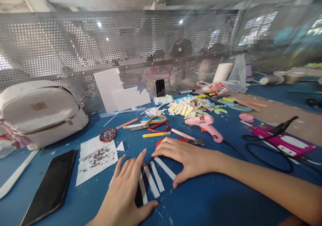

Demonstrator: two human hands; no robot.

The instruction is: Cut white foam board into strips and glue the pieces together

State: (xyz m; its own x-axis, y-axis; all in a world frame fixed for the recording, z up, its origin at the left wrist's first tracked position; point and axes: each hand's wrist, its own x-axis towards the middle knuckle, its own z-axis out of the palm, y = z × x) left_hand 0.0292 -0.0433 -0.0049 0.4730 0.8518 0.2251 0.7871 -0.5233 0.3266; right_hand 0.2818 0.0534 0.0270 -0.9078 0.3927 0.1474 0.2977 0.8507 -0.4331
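Note:
Several narrow white strips [152, 181] lie side by side on the blue tabletop between my hands. My left hand [126, 187] rests at their left with its fingers spread, and its thumb and index finger reach around the leftmost strip [143, 187]. Over a slanted strip [165, 168], my right hand [184, 157] arches with fingers and thumb apart. Its fingertips are by the strip's far end and its thumb by the near end; whether they press on it I cannot tell. Red-handled scissors [186, 141] lie partly behind my right hand.
At left are a phone [51, 185], a paper with colourful bits [85, 172] and a pale backpack [40, 115]. Beyond my hands lie more scissors [141, 126], markers [156, 135] and folded paper pieces [186, 108]. A pink glue gun [207, 124] and a magenta power strip [281, 140] with cables lie right.

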